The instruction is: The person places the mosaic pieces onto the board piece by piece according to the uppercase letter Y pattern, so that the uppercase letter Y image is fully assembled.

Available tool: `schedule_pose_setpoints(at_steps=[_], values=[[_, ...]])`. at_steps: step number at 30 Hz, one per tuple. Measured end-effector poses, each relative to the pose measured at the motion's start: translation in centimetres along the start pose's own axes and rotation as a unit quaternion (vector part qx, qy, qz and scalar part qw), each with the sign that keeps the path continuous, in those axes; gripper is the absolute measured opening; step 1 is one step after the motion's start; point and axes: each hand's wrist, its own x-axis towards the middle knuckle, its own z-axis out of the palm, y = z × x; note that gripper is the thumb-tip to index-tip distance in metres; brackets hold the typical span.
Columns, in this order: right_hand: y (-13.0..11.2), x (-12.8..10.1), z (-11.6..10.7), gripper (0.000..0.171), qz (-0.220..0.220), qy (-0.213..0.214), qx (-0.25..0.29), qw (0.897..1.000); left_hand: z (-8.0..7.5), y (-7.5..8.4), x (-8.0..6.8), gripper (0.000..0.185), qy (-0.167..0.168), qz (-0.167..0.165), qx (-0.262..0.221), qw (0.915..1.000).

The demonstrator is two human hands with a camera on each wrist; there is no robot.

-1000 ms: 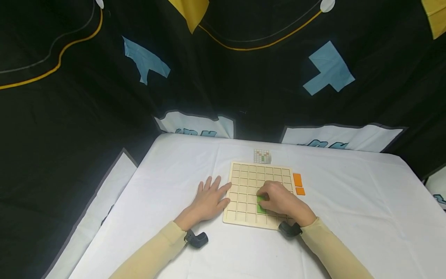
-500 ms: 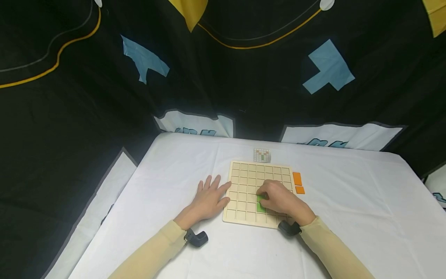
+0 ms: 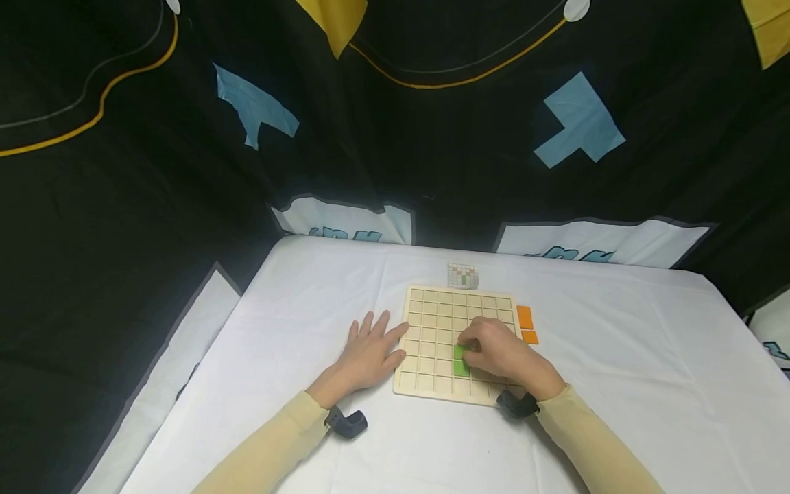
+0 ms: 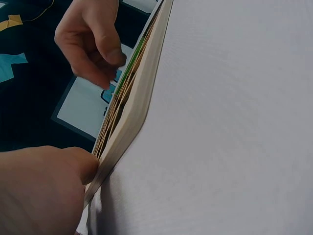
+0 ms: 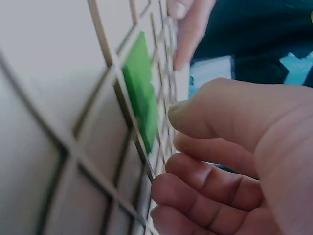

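We see the green tile (image 3: 461, 360) lying flat in the grid of the wooden board (image 3: 432, 322), toward its near edge, with our right hand (image 3: 496, 353) curled over it, thumb and fingertips (image 5: 183, 115) at its edge. It looks thin, rigid, light and smooth, so we judge it best pinched by its short edges. Our left hand (image 3: 370, 353) rests spread on the bench (image 3: 617, 384), fingers against the board's left edge.
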Motion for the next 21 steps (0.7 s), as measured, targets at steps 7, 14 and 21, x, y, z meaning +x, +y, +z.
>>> schedule_pose_setpoints(at_steps=[7,14,21], values=[[1.8,-2.6,-1.5,0.014,0.028,0.012,0.005,1.000,0.0,0.2,0.0,0.056,-0.006,0.000,0.000,1.0000],[3.2,-6.2,-2.3,0.009,0.075,0.010,0.015,0.997,-0.2,0.2,-0.1,0.056,-0.005,-0.002,0.007,1.0000],[3.7,-9.2,-2.8,0.017,0.131,0.008,0.011,0.991,-0.2,0.2,0.0,0.056,-0.001,-0.002,-0.001,1.0000]])
